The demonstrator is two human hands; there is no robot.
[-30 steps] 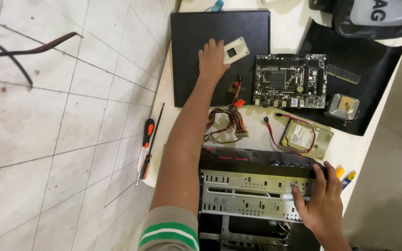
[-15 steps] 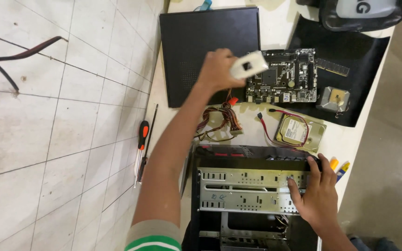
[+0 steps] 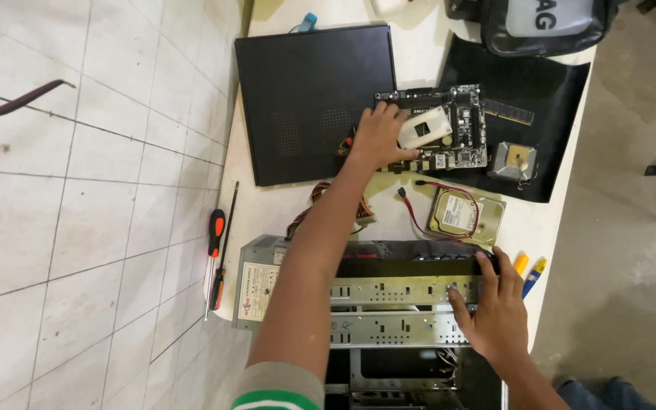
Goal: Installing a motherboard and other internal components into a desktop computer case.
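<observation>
White table (image 3: 419,45) over a tiled floor (image 3: 77,228), seen from above w/ PC parts spread out. Left hand (image 3: 377,138) reaches out over the circuit board (image 3: 465,125), fingers clamped on a small white square part (image 3: 425,127), held right above the board's left half. Board sits partly on a black mat (image 3: 548,99), its left edge next to a flat black case panel (image 3: 305,99). Right hand (image 3: 495,315) lies flat, fingers spread, holding nothing, pressed on the metal drive cage of the open computer case (image 3: 389,311) at the near edge of the table. Hands are well apart.

Betw. board and case: a hard drive (image 3: 465,214) w/ a red cable (image 3: 419,205) looped around it, and a bundle of coloured wires (image 3: 320,201) beside the left forearm. On the mat, right of the board: a small metal heatsink-like block (image 3: 515,161) and a memory stick (image 3: 509,111). Two screwdrivers (image 3: 216,250) lie along the table's left edge, orange handles. Yellow and blue tool tips (image 3: 529,269) poke out just right of the case. Black bag (image 3: 540,23) at the far end of the table.
</observation>
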